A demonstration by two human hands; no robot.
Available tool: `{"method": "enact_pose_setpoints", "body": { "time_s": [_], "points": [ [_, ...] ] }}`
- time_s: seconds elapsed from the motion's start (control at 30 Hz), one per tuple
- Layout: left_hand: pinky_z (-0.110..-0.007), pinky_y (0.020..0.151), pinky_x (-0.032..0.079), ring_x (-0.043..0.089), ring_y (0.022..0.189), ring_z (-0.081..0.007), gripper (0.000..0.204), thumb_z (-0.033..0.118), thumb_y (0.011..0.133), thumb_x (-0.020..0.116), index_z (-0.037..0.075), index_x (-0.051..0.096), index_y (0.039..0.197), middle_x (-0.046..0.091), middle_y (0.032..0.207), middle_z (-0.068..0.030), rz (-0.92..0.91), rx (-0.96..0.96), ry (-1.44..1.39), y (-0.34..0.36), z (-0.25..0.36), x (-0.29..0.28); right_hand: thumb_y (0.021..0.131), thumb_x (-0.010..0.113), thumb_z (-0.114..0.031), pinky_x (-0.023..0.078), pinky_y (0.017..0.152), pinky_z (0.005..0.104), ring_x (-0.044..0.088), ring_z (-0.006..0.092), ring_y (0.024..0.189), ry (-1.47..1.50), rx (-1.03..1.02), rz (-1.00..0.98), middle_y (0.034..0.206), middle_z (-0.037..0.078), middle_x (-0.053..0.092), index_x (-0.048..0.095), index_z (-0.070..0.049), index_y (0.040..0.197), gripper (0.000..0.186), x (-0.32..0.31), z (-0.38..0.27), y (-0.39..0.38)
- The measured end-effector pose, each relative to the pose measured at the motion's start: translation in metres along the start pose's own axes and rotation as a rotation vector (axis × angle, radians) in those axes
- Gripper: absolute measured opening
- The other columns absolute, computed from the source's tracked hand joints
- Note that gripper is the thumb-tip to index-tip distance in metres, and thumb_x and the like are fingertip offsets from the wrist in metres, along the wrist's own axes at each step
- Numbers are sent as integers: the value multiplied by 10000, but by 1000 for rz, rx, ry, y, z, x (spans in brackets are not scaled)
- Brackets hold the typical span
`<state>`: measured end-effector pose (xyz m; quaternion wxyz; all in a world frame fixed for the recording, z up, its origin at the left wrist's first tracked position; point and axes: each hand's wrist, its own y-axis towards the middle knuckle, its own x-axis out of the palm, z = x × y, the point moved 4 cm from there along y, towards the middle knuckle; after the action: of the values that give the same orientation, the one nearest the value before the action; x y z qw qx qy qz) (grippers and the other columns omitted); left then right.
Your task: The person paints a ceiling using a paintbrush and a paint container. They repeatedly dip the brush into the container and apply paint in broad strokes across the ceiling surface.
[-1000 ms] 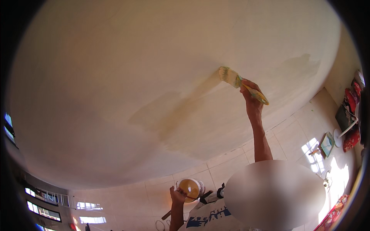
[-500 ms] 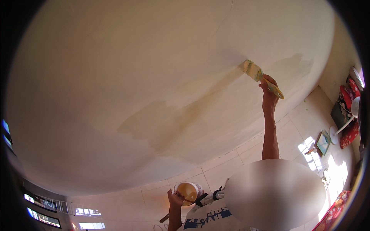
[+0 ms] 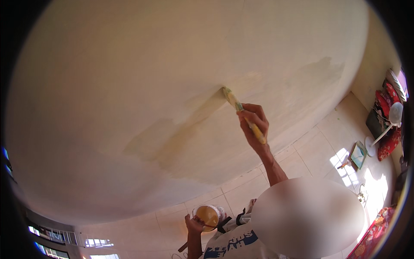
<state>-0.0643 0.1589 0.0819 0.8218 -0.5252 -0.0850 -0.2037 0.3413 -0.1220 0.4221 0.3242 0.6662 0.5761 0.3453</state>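
My right hand (image 3: 254, 123) is closed around the handle of a paintbrush (image 3: 233, 99) with yellow and green smears. Its bristle tip touches the pale wall (image 3: 129, 77). Around the brush, a darker, damp-looking band (image 3: 189, 129) runs down to the left, and a separate damp patch (image 3: 321, 69) lies farther right. Low in the picture, my left hand (image 3: 195, 224) grips a white bucket (image 3: 221, 212) at its side. Yellowish-tan liquid (image 3: 207, 217) shows inside it. A thin brown stick-like piece (image 3: 183, 247) pokes out by my left wrist; what it belongs to is hidden.
Pale floor tiles (image 3: 241, 194) meet the wall's foot. At the right stand a white pedestal fan (image 3: 384, 134), red patterned cloths (image 3: 389, 144) and a small green-and-white panel (image 3: 358, 154). Bright sunlight falls on the floor there. A white railing (image 3: 64, 236) is at the lower left.
My right hand has drawn the paintbrush left and downward along the wall, leaving a lighter wet streak to its right. The brush now shows edge-on. My left hand and the bucket stay nearly still.
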Motion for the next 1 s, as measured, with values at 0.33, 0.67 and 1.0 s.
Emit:
{"method": "enact_pose_setpoints", "body": {
  "time_s": [0.33,0.67,1.0],
  "points": [
    [-372,644,411,470,657,-208,438,561,897,496,151,477,744,498,670,-1,24,-12,-16,6,-6,3,943,692,-78,559,913,333,630,182,1084,154,389,238,1213,81,663,687,-29,1161,223,-145,125,58],
    [-381,649,430,474,645,-210,433,560,894,517,145,497,775,514,673,2,120,2,-50,-5,-7,20,832,748,87,575,704,313,695,203,916,-275,-32,215,1173,114,638,758,-69,1029,251,-56,47,40],
    [-377,625,403,446,635,-206,438,559,899,518,137,496,782,498,683,3,9,-42,-39,-9,-5,18,920,706,21,544,902,323,654,200,1095,54,202,106,1163,102,685,722,-55,1078,176,-79,51,58]
  ]
}}
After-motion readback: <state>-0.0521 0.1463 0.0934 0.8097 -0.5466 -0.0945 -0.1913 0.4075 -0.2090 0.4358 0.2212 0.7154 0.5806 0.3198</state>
